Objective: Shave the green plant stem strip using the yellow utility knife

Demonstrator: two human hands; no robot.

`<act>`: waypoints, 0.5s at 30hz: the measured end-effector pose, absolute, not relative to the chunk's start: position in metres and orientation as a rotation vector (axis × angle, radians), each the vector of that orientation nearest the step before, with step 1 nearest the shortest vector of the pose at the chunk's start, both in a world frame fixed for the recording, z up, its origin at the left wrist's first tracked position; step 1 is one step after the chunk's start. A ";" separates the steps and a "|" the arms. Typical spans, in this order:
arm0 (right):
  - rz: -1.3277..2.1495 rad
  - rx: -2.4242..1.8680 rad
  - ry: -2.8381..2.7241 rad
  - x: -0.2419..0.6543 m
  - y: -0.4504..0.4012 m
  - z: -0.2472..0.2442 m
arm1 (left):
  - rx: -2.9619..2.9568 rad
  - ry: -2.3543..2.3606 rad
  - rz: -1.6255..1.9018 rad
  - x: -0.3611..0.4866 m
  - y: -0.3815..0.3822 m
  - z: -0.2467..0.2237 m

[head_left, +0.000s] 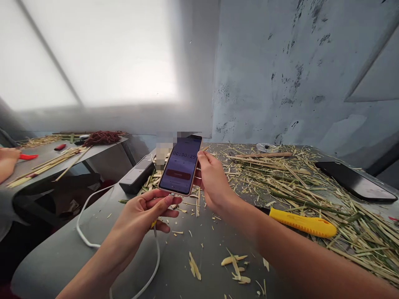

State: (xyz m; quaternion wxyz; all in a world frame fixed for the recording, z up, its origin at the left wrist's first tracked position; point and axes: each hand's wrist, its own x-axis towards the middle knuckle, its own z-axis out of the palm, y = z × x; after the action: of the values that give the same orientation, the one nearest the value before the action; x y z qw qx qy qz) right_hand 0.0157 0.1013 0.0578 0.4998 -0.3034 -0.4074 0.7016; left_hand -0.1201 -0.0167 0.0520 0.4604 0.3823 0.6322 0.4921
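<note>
Both hands' grips close on a lit pink-cased smartphone (181,170): left hand (141,216) at six o'clock, right hand (213,180) at three o'clock.

My left hand (141,216) covers the phone's (181,166) bottom edge and where the white cable (90,199) ends, a blurred patch (163,155) hides whatever sits behind the phone, and another person's hand (8,164) is cut off at the left edge.

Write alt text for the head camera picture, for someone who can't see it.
Two hands, left hand and right hand, hold a phone showing a timer above a grey table strewn with bamboo shavings, a yellow utility knife alongside.
</note>
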 end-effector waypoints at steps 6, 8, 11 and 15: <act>1.614 -0.711 -0.990 0.016 0.098 0.060 | 0.926 1.555 1.359 -0.114 -0.010 0.051; 1.592 -0.698 -0.999 0.017 0.099 0.060 | 0.960 1.554 1.371 -0.112 -0.007 0.051; 1.573 -0.674 -1.017 0.019 0.101 0.059 | 1.016 1.532 1.338 -0.111 -0.003 0.053; 1.574 -0.647 -1.030 0.019 0.105 0.057 | 1.063 1.526 1.292 -0.109 0.002 0.056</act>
State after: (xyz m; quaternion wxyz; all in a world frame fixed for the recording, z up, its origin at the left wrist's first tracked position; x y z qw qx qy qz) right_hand 0.0193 0.1055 0.0572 0.5450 -0.2729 -0.4340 0.6634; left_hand -0.1086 0.0018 0.0560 0.4245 0.4249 0.6103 0.5166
